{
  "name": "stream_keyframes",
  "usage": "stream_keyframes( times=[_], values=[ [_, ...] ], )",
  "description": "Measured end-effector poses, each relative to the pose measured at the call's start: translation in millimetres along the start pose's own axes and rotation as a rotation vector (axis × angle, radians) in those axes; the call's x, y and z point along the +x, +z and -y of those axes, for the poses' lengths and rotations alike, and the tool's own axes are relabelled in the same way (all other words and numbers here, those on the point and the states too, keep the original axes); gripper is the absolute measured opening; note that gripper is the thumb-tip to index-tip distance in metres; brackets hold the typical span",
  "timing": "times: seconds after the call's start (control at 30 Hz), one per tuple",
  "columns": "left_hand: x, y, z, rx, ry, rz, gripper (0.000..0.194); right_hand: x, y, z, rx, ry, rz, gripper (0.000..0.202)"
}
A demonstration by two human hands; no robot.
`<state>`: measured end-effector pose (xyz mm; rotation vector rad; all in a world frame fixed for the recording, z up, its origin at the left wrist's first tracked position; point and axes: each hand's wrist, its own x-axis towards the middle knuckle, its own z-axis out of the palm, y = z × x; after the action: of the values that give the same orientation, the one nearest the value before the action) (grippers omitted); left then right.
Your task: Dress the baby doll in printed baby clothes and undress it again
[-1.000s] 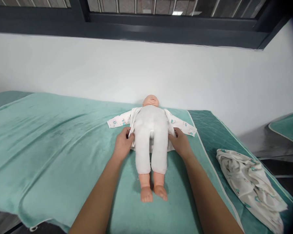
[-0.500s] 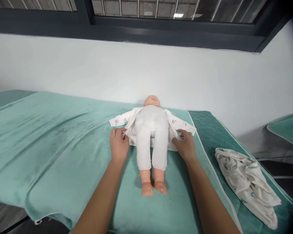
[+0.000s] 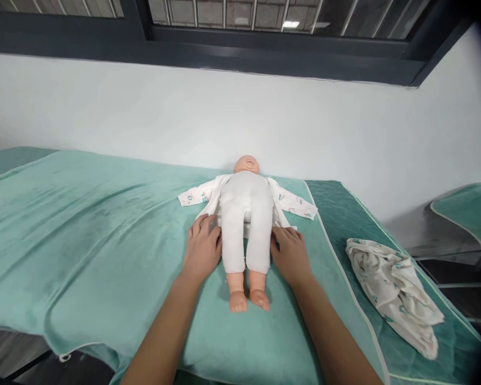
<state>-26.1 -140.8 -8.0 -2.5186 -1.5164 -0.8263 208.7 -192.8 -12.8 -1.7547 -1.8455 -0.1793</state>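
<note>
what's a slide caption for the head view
Left hand and right hand at the lower sides of an open shirt, spread under a doll on green cloth.

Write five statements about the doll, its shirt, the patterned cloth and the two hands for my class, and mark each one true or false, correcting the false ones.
1. The doll lies on its back. True.
2. The crumpled patterned cloth lies across the doll's legs. False: the patterned cloth lies apart, over to the right on the dark green cover.
3. The left hand and the right hand are on opposite sides of the doll, by the lower part of the shirt. True.
4. The shirt is closed over the doll's chest. False: the shirt is open at the front.
5. The doll's feet are bare. True.
</note>
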Motion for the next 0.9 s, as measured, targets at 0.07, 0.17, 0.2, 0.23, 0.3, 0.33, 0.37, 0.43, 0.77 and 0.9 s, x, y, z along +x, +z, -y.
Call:
stream_keyframes(
  times=[0.07,0.17,0.2,0.23,0.3,0.33,0.37,0.43,0.77,0.9],
  values=[
    [1,0.7,1,-0.009,-0.007,0.005,0.020,1,2,1,-0.048,-0.004,0.018,0.014],
    [2,0.6,2,-0.018,-0.010,-0.002,0.021,2,2,1,-0.085,-0.006,0.023,0.017],
    [1,0.4,2,-0.015,-0.008,-0.005,0.021,2,2,1,-0.089,-0.001,0.017,0.018],
    [1,0.2,2,-0.010,-0.006,-0.006,0.021,2,1,2,-0.088,0.006,0.011,0.019],
    [0,-0.1,2,-0.001,-0.011,-0.011,0.022,0,1,4,-0.065,0.021,-0.001,0.020],
    [0,-0.2,2,-0.002,-0.018,-0.017,0.022,-2,0,5,-0.047,0.027,-0.009,0.020],
    [-1,-0.3,2,-0.007,-0.026,-0.029,0.023,-4,0,5,-0.027,0.031,-0.020,0.020],
    [-1,-0.6,3,-0.024,-0.038,-0.067,0.024,-11,-3,5,0.001,0.026,-0.050,0.019],
    [-12,0.0,10,-0.138,0.010,-0.190,0.022,-87,-104,-77,-0.432,0.076,-0.110,0.031],
    [-21,-4.4,6,-0.232,-0.037,-0.213,0.022,-105,-133,-131,-0.500,0.312,0.001,0.047]
  ],
)
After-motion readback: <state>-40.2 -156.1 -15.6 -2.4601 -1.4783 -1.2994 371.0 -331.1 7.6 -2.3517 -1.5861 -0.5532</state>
